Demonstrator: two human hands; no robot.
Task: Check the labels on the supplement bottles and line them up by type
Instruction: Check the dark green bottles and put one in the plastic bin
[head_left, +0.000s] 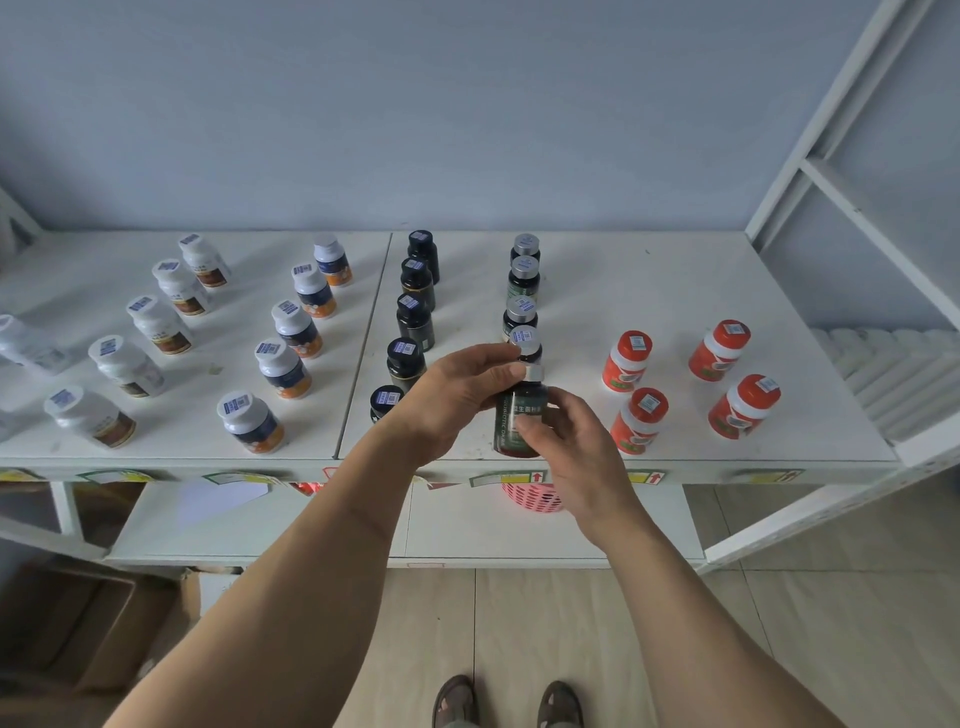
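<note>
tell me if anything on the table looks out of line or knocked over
Nothing is knocked over or spilled. The four red bottles sit in a loose two-by-two cluster, not a single file like the other types. One green-label bottle is held by the left hand and right hand.

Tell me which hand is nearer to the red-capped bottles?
The right hand. It holds the dark green bottle just beside the red-capped bottles; the left hand grips that bottle's top, farther from them.
</note>
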